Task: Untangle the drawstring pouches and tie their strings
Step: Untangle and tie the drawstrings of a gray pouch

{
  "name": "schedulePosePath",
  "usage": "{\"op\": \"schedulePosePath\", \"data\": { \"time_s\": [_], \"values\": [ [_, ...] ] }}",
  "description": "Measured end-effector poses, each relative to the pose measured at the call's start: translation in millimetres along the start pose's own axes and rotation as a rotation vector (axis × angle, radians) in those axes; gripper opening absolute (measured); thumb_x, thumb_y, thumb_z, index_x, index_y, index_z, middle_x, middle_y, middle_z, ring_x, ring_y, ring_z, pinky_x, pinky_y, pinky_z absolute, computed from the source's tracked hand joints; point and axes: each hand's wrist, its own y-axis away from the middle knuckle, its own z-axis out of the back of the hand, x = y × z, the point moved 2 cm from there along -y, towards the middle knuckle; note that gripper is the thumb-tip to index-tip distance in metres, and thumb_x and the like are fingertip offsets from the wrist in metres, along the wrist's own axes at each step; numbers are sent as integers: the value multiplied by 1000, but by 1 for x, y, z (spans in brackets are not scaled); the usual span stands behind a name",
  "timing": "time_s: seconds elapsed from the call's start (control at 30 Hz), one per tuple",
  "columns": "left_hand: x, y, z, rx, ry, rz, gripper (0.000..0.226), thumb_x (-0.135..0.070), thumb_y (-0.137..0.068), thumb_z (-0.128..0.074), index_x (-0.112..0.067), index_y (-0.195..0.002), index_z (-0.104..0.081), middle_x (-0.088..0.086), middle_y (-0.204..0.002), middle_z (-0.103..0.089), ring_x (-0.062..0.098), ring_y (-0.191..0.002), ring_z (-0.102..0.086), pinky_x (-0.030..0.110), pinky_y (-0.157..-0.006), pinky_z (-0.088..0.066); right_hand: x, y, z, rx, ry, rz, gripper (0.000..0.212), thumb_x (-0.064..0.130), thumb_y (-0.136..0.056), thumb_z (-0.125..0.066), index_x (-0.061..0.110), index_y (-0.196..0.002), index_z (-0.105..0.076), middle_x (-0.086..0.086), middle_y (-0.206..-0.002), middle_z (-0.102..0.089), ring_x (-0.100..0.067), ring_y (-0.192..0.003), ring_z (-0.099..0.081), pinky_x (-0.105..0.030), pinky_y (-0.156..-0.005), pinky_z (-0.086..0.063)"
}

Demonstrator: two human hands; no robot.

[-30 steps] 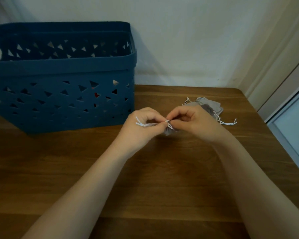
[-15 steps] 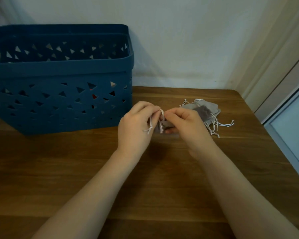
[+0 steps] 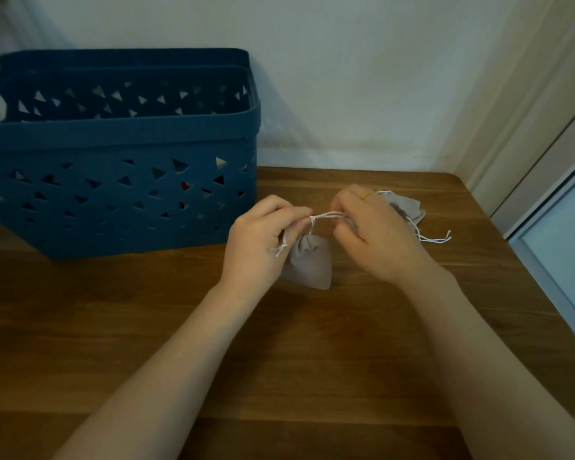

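Since half a second ago the hands have drawn apart, and a grey pouch [image 3: 307, 262] that was hidden between them now hangs below a taut white string [image 3: 326, 215]. The left hand [image 3: 259, 244] pinches one string end at the knot, loose tails poking out at its 7 o'clock; the right hand [image 3: 375, 234] pinches the other end, fingers curled. The pouch dangles with its bottom at or just above the wooden table [image 3: 312, 343], near the centre. Judging by the cinched neck, the tying step is in hand, the knot being pulled tight. The next move likely calls for setting this pouch down and taking another from the pile of pouches [image 3: 407, 209] at 2 o'clock, behind the right hand. The blue basket [image 3: 120, 180] stands at 10 o'clock.
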Motion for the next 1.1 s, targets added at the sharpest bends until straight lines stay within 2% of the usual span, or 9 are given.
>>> {"op": "schedulePosePath", "data": {
  "time_s": [0.17, 0.23, 0.3, 0.43, 0.63, 0.73, 0.9, 1.0, 1.1],
  "values": [
    [7, 1, -1, 181, -61, 51, 38, -39, -93, -40, -14, -95, -68, -12, -84, -54, 6, -76, -53, 24, -64, -45, -4, 1, -7, -2, -716, -284, 32, 14, -92, -38, 17, -66, -56, 4, -81, -59, -14, -85, -52, -11, -75, -40],
    [7, 3, -2, 265, -35, 137, 35, -37, -99, -36, -16, -94, -64, -10, -83, -55, 9, -74, -53, 29, -64, -45, 0, 5, -10, -25, -1079, -345, 41, 10, -95, -34, 5, -60, -55, 2, -81, -65, -18, -92, -59, -25, -86, -47],
    [7, 6, -3, 320, 33, 229, 36, -36, -100, -30, -15, -87, -57, -4, -77, -54, 14, -70, -52, 36, -63, -43, 5, 9, -11, -45, -1456, -395, 46, 13, -94, -34, 12, -49, -48, -3, -88, -70, -17, -93, -64, -32, -85, -49],
    [10, 11, 2, 320, 6, 315, 37, -36, -99, -25, -21, -72, -45, 0, -67, -51, 18, -63, -51, 40, -63, -42, -2, 9, -13, -191, -1894, -592, 39, 21, -94, -37, 17, -56, -44, -2, -62, -57, -18, -68, -64, -34, -77, -49],
    [13, 14, 0, 281, 123, 414, 39, -33, -99, -33, -19, -64, -46, -3, -56, -45, 9, -52, -44, 29, -54, -38, -7, 11, -30, -191, -1775, -738, 39, 27, -99, -37, 18, -61, -44, 5, -52, -33, -9, -47, -34, -25, -60, -38],
    [9, 9, 1, 186, 250, 491, 39, -31, -98, -41, -18, -62, -50, -8, -49, -45, 3, -47, -44, 15, -50, -37, -8, 12, -27, -136, -1453, -650, 34, 29, -98, -42, 14, -72, -59, 6, -56, -41, -7, -50, -38, -22, -60, -36],
    [-5, -6, -1, 70, 491, 568, 36, -29, -94, -51, -16, -61, -54, -7, -40, -42, 6, -38, -39, 17, -43, -35, 10, 9, -19, -44, -852, -320, 19, 19, -92, -54, 15, -90, -73, 6, -73, -66, 2, -69, -59, -14, -65, -45],
    [-10, -11, -3, 27, 579, 589, 31, -29, -94, -52, -16, -66, -56, -6, -48, -47, 6, -42, -41, 19, -46, -37, 15, 9, -18, -9, -764, -181, 14, 13, -89, -59, 7, -87, -71, -4, -64, -59, -3, -58, -51, -12, -58, -42],
    [-15, -8, -8, 113, 514, 540, 12, -30, -92, -54, -22, -82, -56, -9, -67, -53, -1, -52, -47, 14, -51, -39, 14, 9, -16, -69, -888, -266, 13, 11, -90, -56, 12, -85, -68, 4, -67, -61, -3, -61, -54, -14, -60, -45]
  ]
}}
